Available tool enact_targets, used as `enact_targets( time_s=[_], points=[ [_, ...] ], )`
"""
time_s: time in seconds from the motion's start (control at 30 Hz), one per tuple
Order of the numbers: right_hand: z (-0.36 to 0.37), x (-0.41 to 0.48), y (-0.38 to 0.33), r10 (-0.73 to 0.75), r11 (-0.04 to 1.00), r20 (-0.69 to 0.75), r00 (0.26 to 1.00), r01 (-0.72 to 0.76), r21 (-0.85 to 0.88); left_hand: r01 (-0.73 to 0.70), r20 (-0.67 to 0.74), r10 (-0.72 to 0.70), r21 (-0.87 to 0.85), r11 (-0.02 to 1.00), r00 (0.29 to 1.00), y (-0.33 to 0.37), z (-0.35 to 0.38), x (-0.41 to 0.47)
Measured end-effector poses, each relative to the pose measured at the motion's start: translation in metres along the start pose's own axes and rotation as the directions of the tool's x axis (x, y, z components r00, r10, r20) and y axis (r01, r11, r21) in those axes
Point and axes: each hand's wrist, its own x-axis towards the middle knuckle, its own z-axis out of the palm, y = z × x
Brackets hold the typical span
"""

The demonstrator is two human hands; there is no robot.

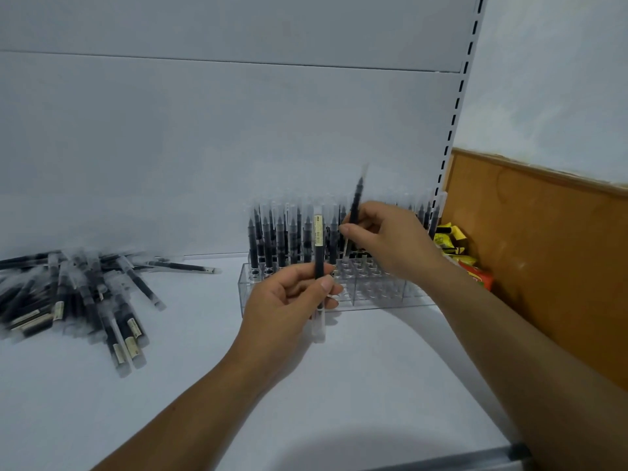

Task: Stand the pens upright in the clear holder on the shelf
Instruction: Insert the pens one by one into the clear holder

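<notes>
Right hand [390, 243] fingers [353, 230] pinch a pen [356, 198] over the holder [384, 295], left hand [285, 300] gripping a second pen [318, 253]; best lowered plumb into an empty hole [367, 270].

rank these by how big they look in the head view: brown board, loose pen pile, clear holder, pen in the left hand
1. brown board
2. loose pen pile
3. clear holder, close to the pile and partly covered, so unsure
4. pen in the left hand, smallest though nearest
</notes>
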Motion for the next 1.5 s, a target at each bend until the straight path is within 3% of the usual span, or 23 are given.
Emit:
enact_targets(
  time_s=[0.23,0.4,0.63,0.7,0.83,0.87,0.93,1.03,1.1,1.23,1.3,1.37,1.43,1.5],
  points=[
    [0.004,0.001,0.0,0.079,0.98,0.187,0.979,-0.042,-0.193,-0.029,-0.01,0.03,0.018,0.999,1.0,-0.001,0.0,-0.001],
    [-0.004,-0.007,0.001,0.093,0.987,0.196,0.976,-0.065,-0.148,-0.06,-0.012,0.061,0.044,0.997,0.998,-0.001,-0.001,0.0],
    [-0.009,-0.016,0.006,0.094,0.995,0.069,0.993,-0.092,-0.022,-0.074,-0.004,0.074,0.085,0.994,0.997,-0.002,0.0,0.0],
    [-0.01,-0.017,0.003,0.054,0.998,-0.031,0.998,-0.054,-0.009,-0.075,-0.015,0.076,0.081,0.994,0.997,-0.002,0.0,0.0],
    [-0.008,-0.032,-0.008,-0.021,0.972,-0.127,0.992,0.05,0.23,-0.087,-0.026,0.091,0.127,0.988,0.996,-0.002,-0.002,0.001],
    [-0.006,-0.037,-0.009,-0.08,0.97,-0.16,0.984,0.114,0.217,-0.091,-0.029,0.096,0.142,0.986,0.995,-0.003,-0.003,0.001],
    [-0.005,-0.046,-0.012,-0.321,0.946,-0.246,0.915,0.323,-0.034,-0.098,-0.029,0.104,0.153,0.983,0.994,-0.004,-0.004,0.002],
    [0.0,-0.048,-0.011,-0.583,0.792,-0.089,0.808,0.54,-0.284,-0.113,-0.018,0.118,0.163,0.98,0.993,-0.005,-0.005,0.001],
    [0.003,-0.047,-0.011,-0.604,0.749,0.008,0.797,0.571,-0.336,-0.135,0.011,0.136,0.194,0.972,0.991,-0.005,-0.003,-0.001],
    [-0.006,-0.039,-0.004,-0.555,0.783,-0.033,0.831,0.508,-0.359,-0.232,0.047,0.227,0.228,0.946,0.973,-0.003,-0.004,-0.006],
    [-0.015,-0.033,0.001,-0.436,0.888,-0.152,0.887,0.396,-0.235,-0.314,0.045,0.321,0.375,0.872,0.946,-0.007,-0.009,-0.004],
    [-0.023,-0.027,0.004,-0.217,0.976,-0.242,0.946,0.219,-0.021,-0.379,0.077,0.437,0.644,0.665,0.896,-0.014,-0.015,0.001],
    [-0.026,-0.022,0.008,-0.044,0.988,-0.242,0.969,0.079,0.136,-0.365,0.135,0.485,0.83,0.421,0.864,-0.02,-0.021,0.006],
    [-0.023,-0.021,0.01,0.035,0.977,-0.205,0.978,0.01,0.213,-0.326,0.17,0.453,0.899,0.292,0.875,-0.024,-0.023,0.008]
  ],
)
